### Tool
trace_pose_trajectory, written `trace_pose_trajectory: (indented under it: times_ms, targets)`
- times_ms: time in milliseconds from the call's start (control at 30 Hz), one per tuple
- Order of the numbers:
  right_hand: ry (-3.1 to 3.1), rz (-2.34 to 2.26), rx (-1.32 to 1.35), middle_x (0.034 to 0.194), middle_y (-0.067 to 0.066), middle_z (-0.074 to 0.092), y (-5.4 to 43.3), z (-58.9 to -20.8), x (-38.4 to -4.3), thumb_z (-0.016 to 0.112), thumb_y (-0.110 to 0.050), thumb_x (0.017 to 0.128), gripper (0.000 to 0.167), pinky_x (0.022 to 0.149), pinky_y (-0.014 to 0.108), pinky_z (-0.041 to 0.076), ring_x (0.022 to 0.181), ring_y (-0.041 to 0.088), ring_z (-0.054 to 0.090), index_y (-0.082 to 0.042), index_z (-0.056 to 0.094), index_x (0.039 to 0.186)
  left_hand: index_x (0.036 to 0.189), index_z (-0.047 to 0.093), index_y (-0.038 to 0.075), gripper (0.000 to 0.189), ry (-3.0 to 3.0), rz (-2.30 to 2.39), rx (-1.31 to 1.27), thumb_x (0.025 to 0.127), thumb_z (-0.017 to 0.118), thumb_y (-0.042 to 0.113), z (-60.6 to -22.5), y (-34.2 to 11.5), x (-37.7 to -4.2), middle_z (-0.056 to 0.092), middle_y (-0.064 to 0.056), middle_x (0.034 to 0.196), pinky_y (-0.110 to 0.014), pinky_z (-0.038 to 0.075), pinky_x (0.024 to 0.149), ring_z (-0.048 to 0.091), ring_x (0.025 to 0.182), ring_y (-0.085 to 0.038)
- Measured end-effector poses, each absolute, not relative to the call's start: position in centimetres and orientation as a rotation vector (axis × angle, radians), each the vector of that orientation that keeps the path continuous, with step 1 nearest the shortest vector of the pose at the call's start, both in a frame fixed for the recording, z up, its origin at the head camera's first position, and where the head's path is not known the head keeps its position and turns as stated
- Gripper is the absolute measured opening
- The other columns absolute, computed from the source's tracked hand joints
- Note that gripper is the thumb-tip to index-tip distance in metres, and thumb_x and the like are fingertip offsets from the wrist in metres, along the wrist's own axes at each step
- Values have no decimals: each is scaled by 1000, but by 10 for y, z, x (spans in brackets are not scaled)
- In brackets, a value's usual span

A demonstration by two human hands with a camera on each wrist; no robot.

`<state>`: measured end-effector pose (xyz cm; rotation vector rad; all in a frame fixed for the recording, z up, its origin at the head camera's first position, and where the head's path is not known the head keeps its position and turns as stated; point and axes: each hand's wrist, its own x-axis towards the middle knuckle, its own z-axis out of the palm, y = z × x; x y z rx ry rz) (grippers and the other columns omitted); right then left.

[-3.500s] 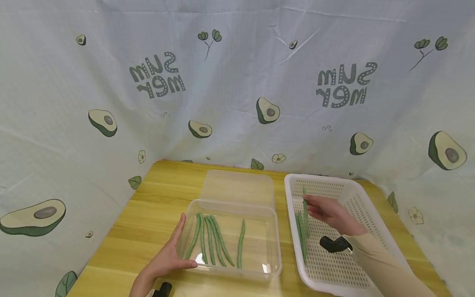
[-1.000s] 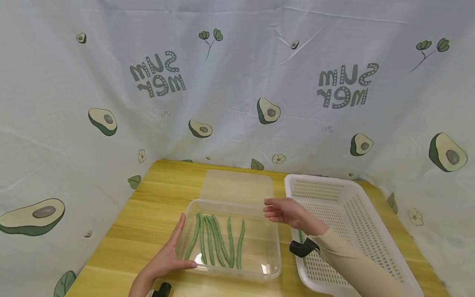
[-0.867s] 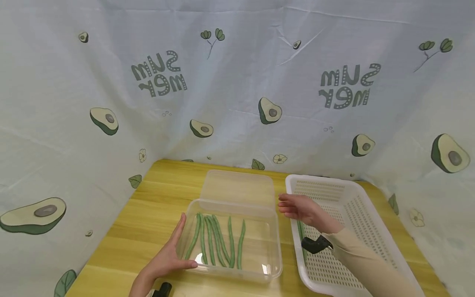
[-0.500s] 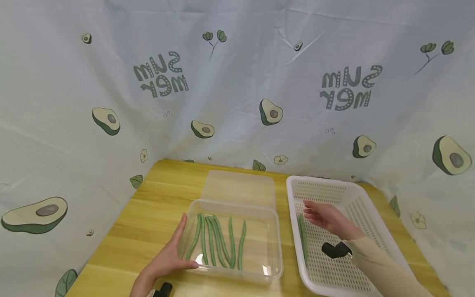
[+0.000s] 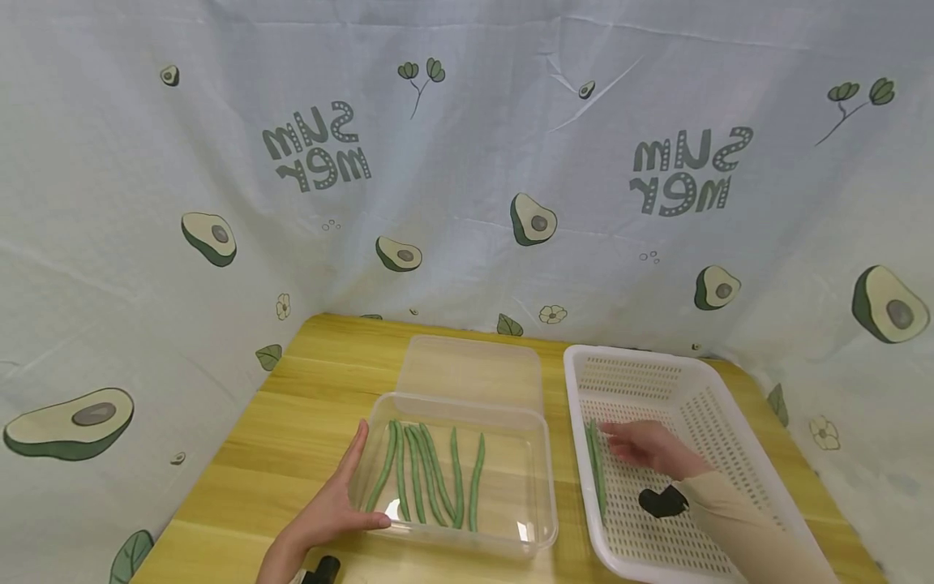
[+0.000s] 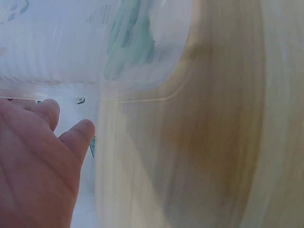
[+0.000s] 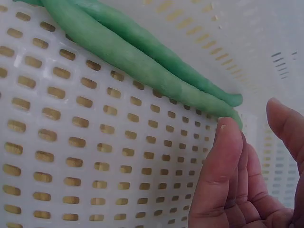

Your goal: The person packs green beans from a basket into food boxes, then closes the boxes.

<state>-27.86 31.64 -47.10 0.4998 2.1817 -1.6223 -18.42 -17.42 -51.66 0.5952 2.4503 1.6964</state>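
Observation:
My left hand [image 5: 332,507] rests at the left front corner of a clear plastic box [image 5: 549,487], fingers straight along its side and thumb at the front rim. Several green beans [image 5: 457,478] lie lengthwise inside the box, most grouped at the left. In the white perforated basket [image 5: 574,405], my right hand [image 5: 649,448] is low beside two green beans [image 7: 156,78] lying along the left wall. In the right wrist view, its fingertips [image 7: 228,130] are right at one end of the nearer bean, with the thumb spread apart.
A flat translucent lid [image 5: 470,365] lies behind the clear box on the wood-grain table [image 5: 292,422]. A pale curtain [image 5: 438,162] printed with avocados hangs at the back and both sides. The basket stands right of the box.
Over these frames my right hand carries a green bean from the basket into the box, then returns empty and lowers beside the remaining beans. My left hand stays put.

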Motion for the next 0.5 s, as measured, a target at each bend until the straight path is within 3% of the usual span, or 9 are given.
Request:
trace_pose_trajectory:
  times_ms: [200, 500]
  targets:
    - [2267, -1512, 469, 66, 6, 64, 304, -481, -275, 71, -16, 86, 22, 55, 25, 53, 57, 12, 62, 5, 68, 87, 152, -11, 19, 127, 2453, 1693, 593, 69, 85, 15, -516, -174, -184, -15, -9, 156, -75, 9, 95, -8, 138, -43]
    - [2347, -1480, 465, 60, 5, 59, 294, -483, -272, 70, -11, 84, 17, 52, 24, 52, 53, 11, 58, 3, 62, 79, 152, -9, 16, 127, 2458, 1695, 572, 68, 86, 15, -515, -173, -184, -14, -10, 156, -74, 9, 96, -6, 138, -43]
